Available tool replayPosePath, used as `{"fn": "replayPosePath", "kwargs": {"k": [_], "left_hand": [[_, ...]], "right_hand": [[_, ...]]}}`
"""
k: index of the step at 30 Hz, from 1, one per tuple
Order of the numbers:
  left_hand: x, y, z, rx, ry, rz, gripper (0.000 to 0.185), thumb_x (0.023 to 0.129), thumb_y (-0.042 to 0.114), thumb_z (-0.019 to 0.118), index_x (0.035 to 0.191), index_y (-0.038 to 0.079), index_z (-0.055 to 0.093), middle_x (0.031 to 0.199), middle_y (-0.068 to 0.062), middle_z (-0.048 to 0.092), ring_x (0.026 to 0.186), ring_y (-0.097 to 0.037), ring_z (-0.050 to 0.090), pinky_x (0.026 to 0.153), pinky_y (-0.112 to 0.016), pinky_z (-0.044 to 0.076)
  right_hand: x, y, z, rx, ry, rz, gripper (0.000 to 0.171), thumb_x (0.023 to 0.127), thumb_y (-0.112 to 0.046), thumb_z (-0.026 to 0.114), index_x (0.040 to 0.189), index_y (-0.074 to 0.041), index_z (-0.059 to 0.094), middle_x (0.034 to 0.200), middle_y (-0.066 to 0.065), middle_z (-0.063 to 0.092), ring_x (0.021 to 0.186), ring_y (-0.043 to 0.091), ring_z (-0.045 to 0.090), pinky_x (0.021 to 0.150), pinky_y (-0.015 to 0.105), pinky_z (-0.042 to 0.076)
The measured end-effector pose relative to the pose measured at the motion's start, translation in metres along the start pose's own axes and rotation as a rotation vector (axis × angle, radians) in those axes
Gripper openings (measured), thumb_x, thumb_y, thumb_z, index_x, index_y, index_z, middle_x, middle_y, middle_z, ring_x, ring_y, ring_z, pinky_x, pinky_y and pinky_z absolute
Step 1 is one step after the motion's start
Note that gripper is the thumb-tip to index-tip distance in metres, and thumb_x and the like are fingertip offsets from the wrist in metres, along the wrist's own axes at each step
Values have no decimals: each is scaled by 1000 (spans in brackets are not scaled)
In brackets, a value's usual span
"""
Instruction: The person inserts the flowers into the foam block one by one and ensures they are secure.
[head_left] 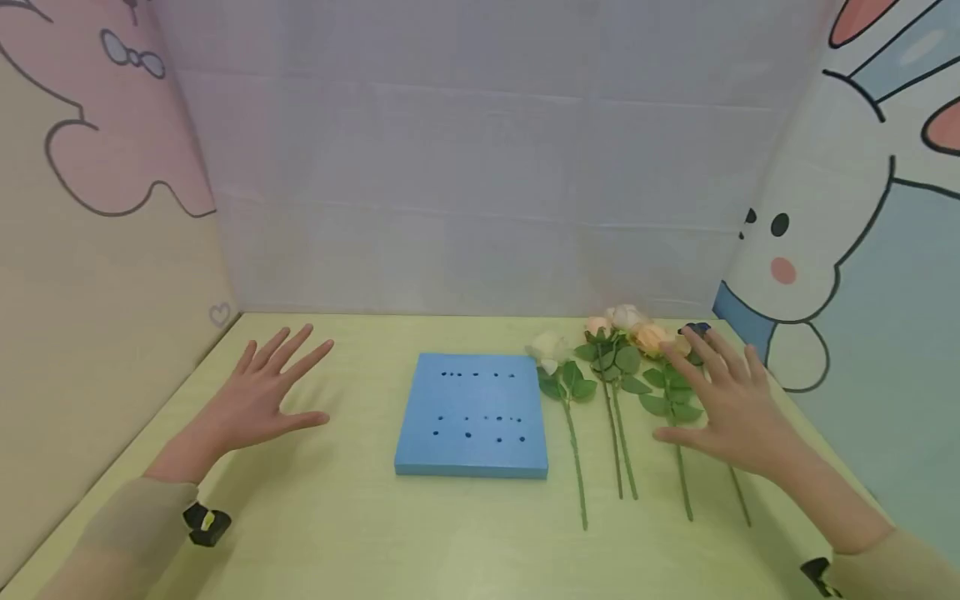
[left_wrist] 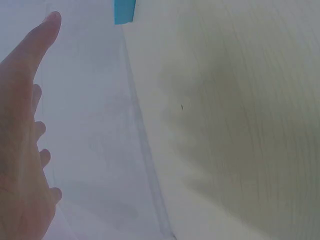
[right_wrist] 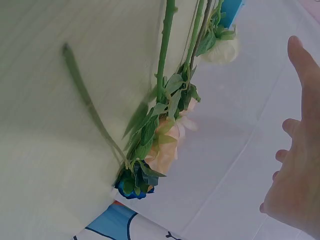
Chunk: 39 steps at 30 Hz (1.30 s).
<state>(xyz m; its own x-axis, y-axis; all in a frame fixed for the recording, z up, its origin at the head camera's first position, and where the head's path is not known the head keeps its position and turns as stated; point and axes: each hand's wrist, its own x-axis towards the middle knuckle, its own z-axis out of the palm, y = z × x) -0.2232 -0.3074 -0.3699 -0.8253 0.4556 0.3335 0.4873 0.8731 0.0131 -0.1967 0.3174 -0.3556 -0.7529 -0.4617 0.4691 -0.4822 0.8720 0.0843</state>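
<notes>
Head: L grip & R grip spread, holding nil; roses on tabletop, R of blue block; L wrist: nil in grasp; R wrist: blue rose prob. light, soft up top; stem stiffish; best hold mid-stem.

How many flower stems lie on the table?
5: one stem right of the blue block, two close together further right, two partly covered by the right hand, which may hide more.

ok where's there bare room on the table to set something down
Widest: the table between its left edge and the blue block, though the left grip hovers there. Another bare strip borders the block's near side. Crowded: right of the block, where flowers lie close together.
</notes>
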Motion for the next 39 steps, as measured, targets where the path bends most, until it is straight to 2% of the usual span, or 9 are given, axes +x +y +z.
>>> {"fn": "replayPosePath", "kwargs": {"k": [5,11,15,20,26,32,39], "left_hand": [[0,7,0,-50,-9,-18,95,82,59,70,158,32,20,167,-11,16,151,-43,17,114,-69,14],[-1,12,6,-57,17,6,96,80,57,73,158,27,25,164,-13,24,144,-48,28,108,-68,26],[-1,15,15,-87,-7,-1,95,81,57,72,158,28,24,163,-11,25,144,-47,28,109,-65,27],[0,25,21,-144,-50,-22,93,83,57,71,158,28,24,163,-11,26,144,-45,28,108,-65,31],[3,36,27,-223,-75,-36,93,83,57,71,157,26,26,163,-12,27,143,-43,31,104,-65,36],[6,44,39,-311,-97,-62,92,84,58,70,157,25,26,163,-11,28,144,-41,32,105,-64,38],[9,57,49,-468,-116,-80,90,85,50,73,156,16,29,160,-16,31,142,-45,33,108,-66,32]], "right_hand": [[8,-11,6,23,-17,10,110,74,-74,68,159,-24,20,168,6,8,155,36,5,116,70,3],[17,-25,12,103,-15,-1,107,76,-70,68,159,-26,18,167,7,12,153,37,10,114,71,7],[22,-35,17,134,-29,5,106,74,-65,73,158,-21,24,165,11,18,150,41,16,111,72,13],[29,-48,26,117,-59,19,105,72,-62,77,155,-17,30,159,17,28,142,46,27,107,71,20],[31,-59,37,91,-95,23,107,71,-61,78,156,-16,30,159,17,29,142,45,29,107,71,22],[33,-70,42,160,-165,73,105,75,-61,75,156,-14,28,158,17,29,140,45,31,109,71,22],[30,-81,48,235,-196,113,100,77,-59,75,153,-10,34,154,17,38,136,47,38,105,70,26]]}}
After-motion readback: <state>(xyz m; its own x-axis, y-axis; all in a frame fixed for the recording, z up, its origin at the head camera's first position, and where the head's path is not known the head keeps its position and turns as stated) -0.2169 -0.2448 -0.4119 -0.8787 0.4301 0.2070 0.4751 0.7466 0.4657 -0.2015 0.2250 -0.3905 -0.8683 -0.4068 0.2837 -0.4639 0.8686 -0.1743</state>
